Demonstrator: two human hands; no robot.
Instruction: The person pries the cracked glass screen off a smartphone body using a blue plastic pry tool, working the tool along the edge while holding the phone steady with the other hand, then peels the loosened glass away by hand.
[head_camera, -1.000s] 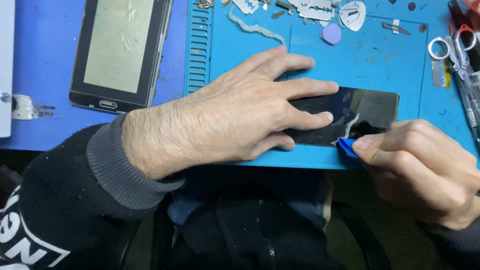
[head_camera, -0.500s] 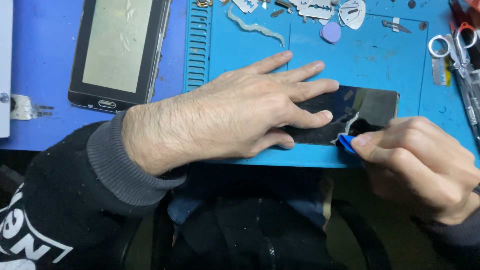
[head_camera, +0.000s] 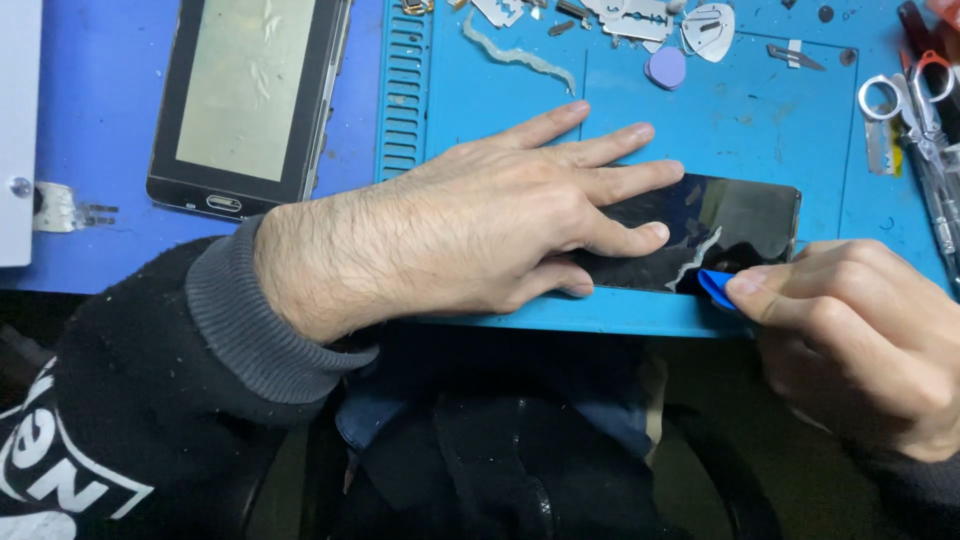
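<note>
Phone (head_camera: 735, 225) flat under left hand (head_camera: 480, 225); right hand (head_camera: 860, 330) pinches blue pick (head_camera: 715, 287) at edge

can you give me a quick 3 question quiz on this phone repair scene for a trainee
1. True or false: the left hand lies flat on the dark phone.
2. What does the right hand pinch? A) scissors B) a small blue pick C) a screwdriver
3. Where does the blue pick touch the phone?

Key
1. True: its fingers spread over the left part of the glass.
2. B. The scissors lie untouched at the mat's right side.
3. At the phone's near edge, toward its right end, beside a pale crack or strip running across the glass.
</note>
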